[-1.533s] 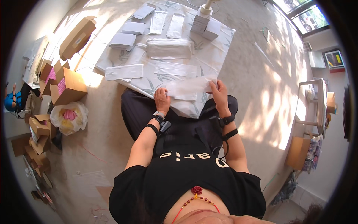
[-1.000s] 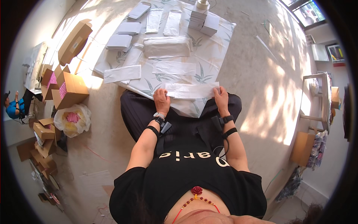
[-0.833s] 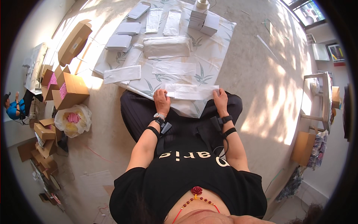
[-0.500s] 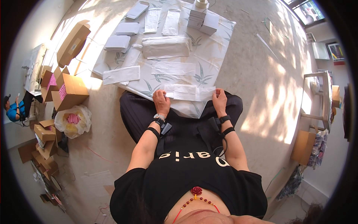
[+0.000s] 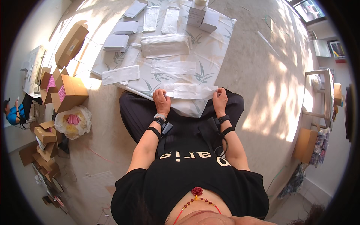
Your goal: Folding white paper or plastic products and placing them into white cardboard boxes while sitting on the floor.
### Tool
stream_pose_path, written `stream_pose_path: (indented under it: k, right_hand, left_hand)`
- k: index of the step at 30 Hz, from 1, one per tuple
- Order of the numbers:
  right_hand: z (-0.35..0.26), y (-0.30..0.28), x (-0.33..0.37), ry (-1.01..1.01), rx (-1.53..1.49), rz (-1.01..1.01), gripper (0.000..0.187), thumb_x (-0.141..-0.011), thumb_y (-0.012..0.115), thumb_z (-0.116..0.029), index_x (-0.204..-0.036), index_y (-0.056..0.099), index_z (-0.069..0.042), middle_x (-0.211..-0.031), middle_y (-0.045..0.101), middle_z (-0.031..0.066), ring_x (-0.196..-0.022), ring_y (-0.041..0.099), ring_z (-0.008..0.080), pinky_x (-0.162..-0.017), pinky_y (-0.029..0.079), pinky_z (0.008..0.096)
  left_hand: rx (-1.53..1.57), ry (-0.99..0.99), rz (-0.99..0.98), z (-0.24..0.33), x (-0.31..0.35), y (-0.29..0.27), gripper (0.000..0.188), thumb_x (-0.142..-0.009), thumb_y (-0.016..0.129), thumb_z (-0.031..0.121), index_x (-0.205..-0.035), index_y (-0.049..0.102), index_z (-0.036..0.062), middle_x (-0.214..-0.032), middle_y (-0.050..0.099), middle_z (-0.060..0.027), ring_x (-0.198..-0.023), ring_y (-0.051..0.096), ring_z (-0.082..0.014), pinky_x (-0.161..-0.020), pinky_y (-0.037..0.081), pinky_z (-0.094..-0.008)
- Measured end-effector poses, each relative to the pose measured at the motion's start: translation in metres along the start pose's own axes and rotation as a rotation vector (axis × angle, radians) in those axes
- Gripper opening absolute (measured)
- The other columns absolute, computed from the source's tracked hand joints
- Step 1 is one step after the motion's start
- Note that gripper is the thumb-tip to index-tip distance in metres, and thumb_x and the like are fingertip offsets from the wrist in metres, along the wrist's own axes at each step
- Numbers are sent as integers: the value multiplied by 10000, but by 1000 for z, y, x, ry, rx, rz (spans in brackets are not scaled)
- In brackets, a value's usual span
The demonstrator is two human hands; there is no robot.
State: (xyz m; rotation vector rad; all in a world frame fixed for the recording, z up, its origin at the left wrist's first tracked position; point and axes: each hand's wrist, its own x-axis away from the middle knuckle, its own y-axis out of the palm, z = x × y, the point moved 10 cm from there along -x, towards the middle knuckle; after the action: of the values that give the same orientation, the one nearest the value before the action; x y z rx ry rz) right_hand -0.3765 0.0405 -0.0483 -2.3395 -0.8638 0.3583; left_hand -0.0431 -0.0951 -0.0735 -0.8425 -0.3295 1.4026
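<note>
One square table under a white leaf-print cloth is the largest thing, its near corner pointing at the person. On the floor to its left stand two open cardboard boxes, one nearer and one behind it, both with pink contents, and just below them sits one clear plastic bag with pink and yellow inside.

On the table, one thick stack of white sheets lies at the middle. Two white blocks, one left and one right, stand side by side at the far right, and three piles of white cards, far, middle and near, run down the left. Two narrow white packets, left and right, lie between these groups.

One white strip lies at the near corner, between the two hands, with one shorter white piece over its middle. One loose flat sheet lies just beyond it; one more lies by the left edge.

The left hand pinches the strip's left end. The right hand, fingers curled, touches its right end; whether it grips or only steadies it, I cannot tell. Two black straps cross each forearm, and one pale watch circles the left wrist.
</note>
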Motion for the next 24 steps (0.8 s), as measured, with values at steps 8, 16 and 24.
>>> stream_pose_path:
  k: [8, 16, 24]
  right_hand:
    - [8, 2, 0, -68, 155, 61, 292, -872, 707, -79, -1129, 604, 16, -1123, 651, 221, -1080, 635, 387, -935, 510, 438]
    - [-122, 94, 45, -554, 8, -327, 273, -884, 683, -7, -1145, 607, -22, -1108, 603, 198, -1075, 602, 412, -931, 502, 453]
    - [-102, 161, 57, -460, -11, -501, 280, -885, 701, -41, -1152, 617, -61, -1094, 605, 160, -1051, 617, 378, -914, 513, 445]
  left_hand:
    - [11, 6, -2, 5, -2, 6, 285, -784, 648, 10, -1031, 519, 70, -1119, 529, -156, -1140, 515, -373, -1028, 405, -492]
    - [-8, 11, 3, 0, -1, 0, 265, -797, 642, 32, -1032, 523, 57, -1069, 528, -168, -1097, 517, -390, -997, 407, -493]
    - [-10, -3, 19, 2, -3, 0, 245, -800, 647, 32, -1011, 527, 67, -1070, 535, -150, -1092, 523, -377, -991, 409, -491]
